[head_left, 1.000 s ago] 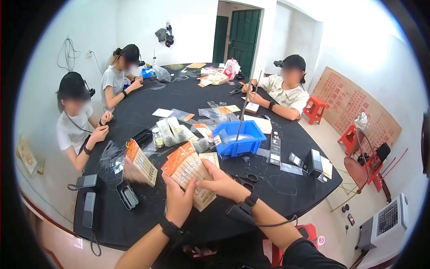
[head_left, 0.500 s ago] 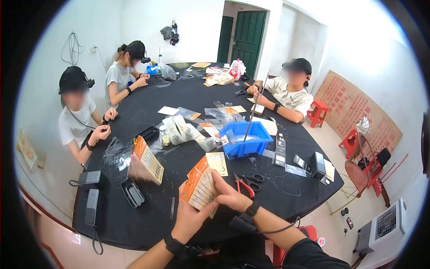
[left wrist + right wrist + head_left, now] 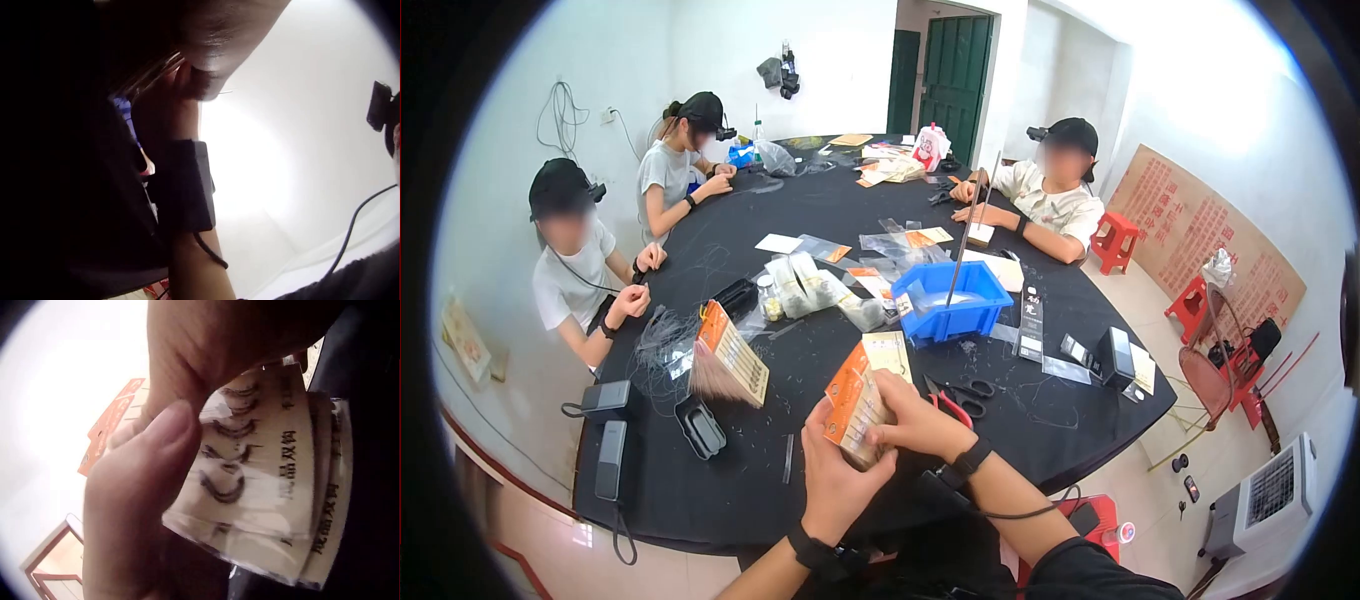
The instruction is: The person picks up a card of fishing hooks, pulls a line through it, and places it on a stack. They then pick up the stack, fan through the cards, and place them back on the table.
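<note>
Both my hands hold a stack of fish hook packets, cream cards with orange tops in clear sleeves. Dark hooks show through the plastic in the right wrist view, where the packets overlap unevenly at their lower ends. My left hand grips the stack from the left and below. Along the other side, my right hand holds it, thumb across the front. A cream card lies on the table just beyond. The left wrist view is dark and shows mostly hand and wrist.
A fan of orange-topped packets stands to the left, near an open black case. Red-handled pliers and black scissors lie right of my hands. Beyond stand a blue bin and plastic-wrapped bundles. Three people sit around the table.
The packets, spread out a second ago, now form a tighter stack, tilted and lower in my hands. My hands have shifted right and toward me, and the pliers have come into view.
</note>
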Available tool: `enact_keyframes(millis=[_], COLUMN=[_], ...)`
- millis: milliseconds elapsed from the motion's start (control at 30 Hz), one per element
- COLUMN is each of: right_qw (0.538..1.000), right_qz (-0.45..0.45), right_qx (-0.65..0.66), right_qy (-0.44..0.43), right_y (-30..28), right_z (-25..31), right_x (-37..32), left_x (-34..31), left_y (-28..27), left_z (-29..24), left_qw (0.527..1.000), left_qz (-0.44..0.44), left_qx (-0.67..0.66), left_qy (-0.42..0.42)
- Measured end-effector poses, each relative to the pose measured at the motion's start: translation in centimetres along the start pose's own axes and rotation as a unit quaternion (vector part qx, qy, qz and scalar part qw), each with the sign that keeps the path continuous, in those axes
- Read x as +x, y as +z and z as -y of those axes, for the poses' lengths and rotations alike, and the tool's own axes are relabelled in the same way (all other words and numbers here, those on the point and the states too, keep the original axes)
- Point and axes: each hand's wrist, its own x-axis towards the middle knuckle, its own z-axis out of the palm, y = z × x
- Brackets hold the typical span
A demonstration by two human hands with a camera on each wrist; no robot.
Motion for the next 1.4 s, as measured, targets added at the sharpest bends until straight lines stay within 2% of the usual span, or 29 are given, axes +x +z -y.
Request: enact_keyframes(millis=[67,100,233,267,300,367,400,433,533,633,733,900,1000,1133,1233,1400], right_qw=[0.997,0.979,0.934,0.936,0.938,0.932,0.94,0.948,0.954,0.956,0.954,0.95,0.958,0.95,0.951,0.921], right_qz=[0.018,0.03,0.1,0.099,0.097,0.114,0.113,0.111,0.095,0.08,0.06,0.053,0.042,0.044,-0.006,-0.068], right_qx=[0.073,0.201,0.337,0.333,0.328,0.332,0.312,0.291,0.278,0.277,0.29,0.295,0.252,0.291,0.295,0.36], right_qy=[-0.015,0.033,0.064,0.064,0.063,0.09,0.076,0.062,0.062,0.06,0.045,0.087,0.128,0.105,0.09,0.13], right_y=[-0.4,-0.5,-0.5,-0.3,-0.3,-0.8,-0.8,-0.9,-0.9,-1.0,-0.6,-0.2,0.4,0.7,1.6,1.7], right_z=[-0.2,0.4,-0.8,-0.8,-0.7,0.4,0.6,0.7,1.4,1.6,1.4,1.8,1.1,1.0,0.3,1.0], right_x=[0.1,-0.1,-0.2,-0.3,-0.3,-0.5,-0.4,-0.2,-0.1,0.0,-0.1,-0.1,-0.1,0.1,0.2,0.5], left_x=[-0.1,0.2,2.3,3.2,3.9,5.2,5.8,6.2,6.9,6.8,6.3,5.3,5.0,4.2,3.8,3.9], left_y=[-1.2,-1.6,-3.8,-4.2,-4.7,-5.1,-5.1,-5.1,-4.3,-3.5,-3.4,-2.8,-2.4,-2.0,-2.4,-2.1], left_z=[-0.4,0.0,1.5,1.4,0.7,1.5,2.0,2.1,2.9,4.7,3.2,4.3,5.1,5.9,5.9,6.0], left_qw=[0.998,0.998,0.976,0.967,0.962,0.961,0.951,0.942,0.935,0.935,0.895,0.893,0.894,0.89,0.864,0.82], left_qz=[0.032,0.058,0.177,0.209,0.24,0.271,0.284,0.311,0.314,0.336,0.345,0.287,0.264,0.223,0.204,0.199], left_qx=[0.035,-0.002,-0.102,-0.116,-0.111,0.006,0.064,0.084,0.043,-0.082,-0.27,-0.328,-0.344,-0.386,-0.425,-0.493], left_qy=[0.037,0.012,-0.072,-0.086,-0.072,0.047,0.107,0.099,0.158,0.084,-0.082,-0.116,-0.115,-0.1,-0.176,-0.211])
